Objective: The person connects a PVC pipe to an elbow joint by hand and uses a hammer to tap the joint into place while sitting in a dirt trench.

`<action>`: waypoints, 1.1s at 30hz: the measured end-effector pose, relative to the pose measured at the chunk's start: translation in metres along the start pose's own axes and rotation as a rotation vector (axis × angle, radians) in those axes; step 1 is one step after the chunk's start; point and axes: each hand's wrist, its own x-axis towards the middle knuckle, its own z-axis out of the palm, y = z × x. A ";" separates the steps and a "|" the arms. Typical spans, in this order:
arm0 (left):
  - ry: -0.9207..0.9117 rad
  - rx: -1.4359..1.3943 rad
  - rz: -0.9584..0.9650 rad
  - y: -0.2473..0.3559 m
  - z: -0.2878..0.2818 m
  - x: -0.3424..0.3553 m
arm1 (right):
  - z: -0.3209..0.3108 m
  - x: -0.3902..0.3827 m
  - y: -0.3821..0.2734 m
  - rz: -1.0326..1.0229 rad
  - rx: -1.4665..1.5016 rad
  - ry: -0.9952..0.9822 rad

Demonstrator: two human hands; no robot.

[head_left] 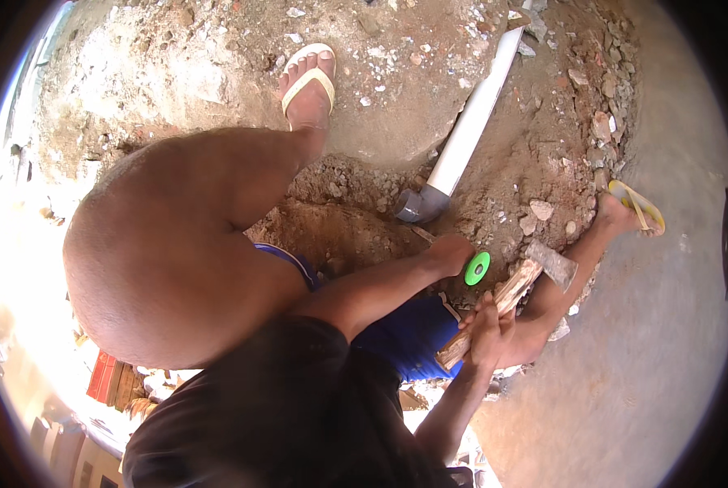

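My left hand is closed around a chisel whose round green guard faces up, with a grey metal striking end at its middle. Most of the chisel's shaft is hidden below the hand. Just to the right, my right hand grips a hammer by its rough, split wooden handle. The grey metal hammer head is up and right of the guard, apart from it, over my lower leg. Ahead of my left hand lies a white pipe with a dark grey elbow fitting on its near end.
The pipe lies in a dug trench of brown soil with loose stones. Smooth grey concrete borders it on the right. My sandalled feet are on either side. Red brickwork shows at the lower left.
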 end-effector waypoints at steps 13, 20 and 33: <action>0.116 -0.205 0.066 0.008 -0.010 -0.022 | -0.019 -0.014 0.017 0.040 0.084 0.056; 0.004 0.039 0.033 0.004 -0.012 -0.010 | -0.012 -0.016 0.012 0.089 0.122 -0.013; 0.039 0.033 -0.105 0.007 -0.029 -0.021 | -0.018 -0.016 0.018 0.075 0.102 -0.006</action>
